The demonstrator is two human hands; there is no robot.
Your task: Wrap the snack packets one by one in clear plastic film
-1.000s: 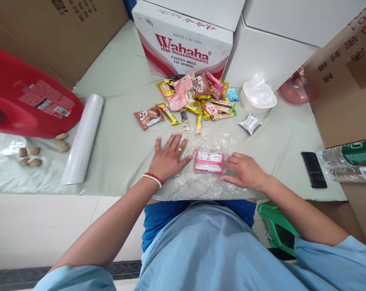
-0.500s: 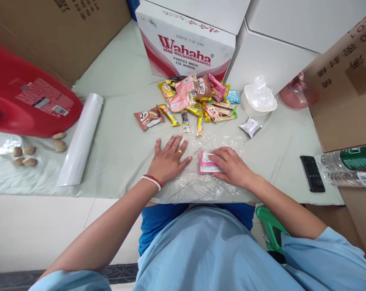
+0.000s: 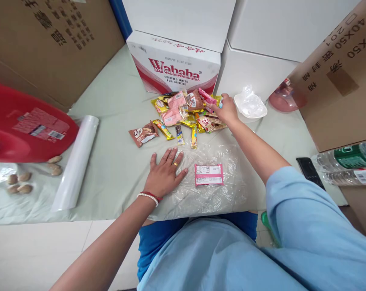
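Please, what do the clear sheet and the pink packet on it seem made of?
The clear sheet: probably thin, glossy plastic film, since it wrinkles and glints. The pink packet: perhaps smooth printed plastic, judging by its flat end strips.

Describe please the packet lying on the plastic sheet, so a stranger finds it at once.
From the Wahaha box at the back, come nearer, past the heaped snacks, to the clear plastic sheet. The pink packet lies flat on it, right of the spread left hand. It has white printed panels and lies apart from the heap.
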